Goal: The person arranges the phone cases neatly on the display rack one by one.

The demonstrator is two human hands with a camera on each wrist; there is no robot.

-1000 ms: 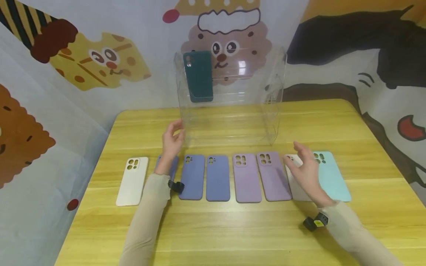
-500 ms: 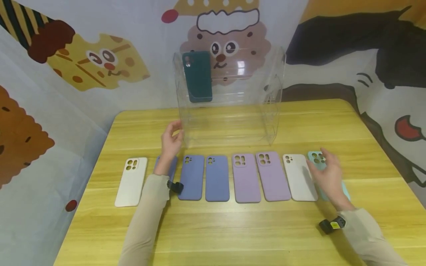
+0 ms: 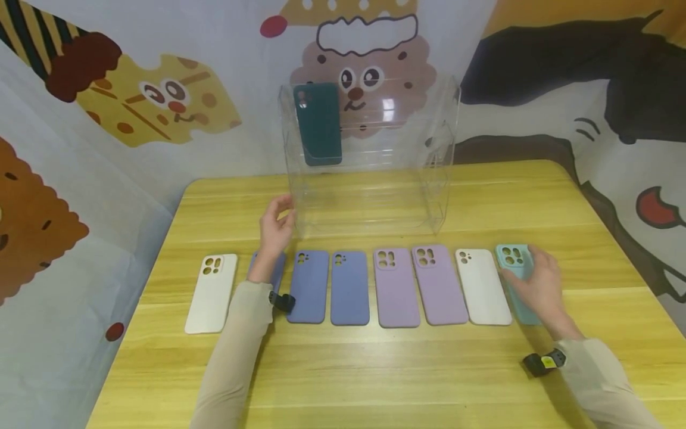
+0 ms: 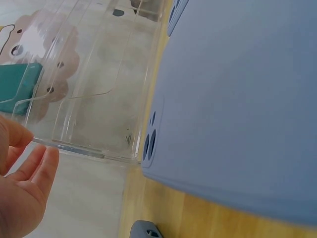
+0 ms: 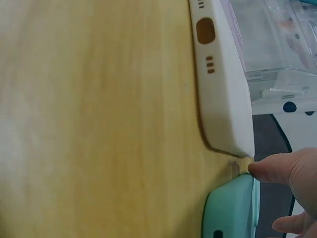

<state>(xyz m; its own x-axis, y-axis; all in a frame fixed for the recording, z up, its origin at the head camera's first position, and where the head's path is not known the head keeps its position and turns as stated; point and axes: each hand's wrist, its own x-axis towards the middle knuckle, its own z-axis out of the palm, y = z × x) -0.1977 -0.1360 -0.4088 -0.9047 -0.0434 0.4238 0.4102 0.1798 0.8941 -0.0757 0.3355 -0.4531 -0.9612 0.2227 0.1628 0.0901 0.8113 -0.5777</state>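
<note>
The background is filled by a printed cloth (image 3: 257, 137) bearing cartoon faces. Before it is seen a table (image 3: 407, 381) with a yellow wood-grain top. Near the rear of the table is placed a clear stand (image 3: 370, 202), through which the cloth can be seen. Both forearms are covered by beige sleeves (image 3: 227, 357).

The clear stand is held at its left side by the left hand (image 3: 276, 229); in the left wrist view, the side's edge is seen between the bent digits. The right hand (image 3: 541, 286) is spread across the turquoise case (image 3: 527, 311), with the thumb at its left edge; whether a firm grasp is made cannot be told.

The turquoise case is laid on the table at the right end of a row. To its left are arranged a white case (image 3: 484, 292), two lilac cases (image 3: 399, 292), three blue cases (image 3: 350, 292), the leftmost partly hidden by the left wrist, and a cream case (image 3: 210, 298). A dark green case (image 3: 324, 131) is supported at the stand's upper left. A small black device (image 3: 283, 301) is worn on each wrist.
</note>
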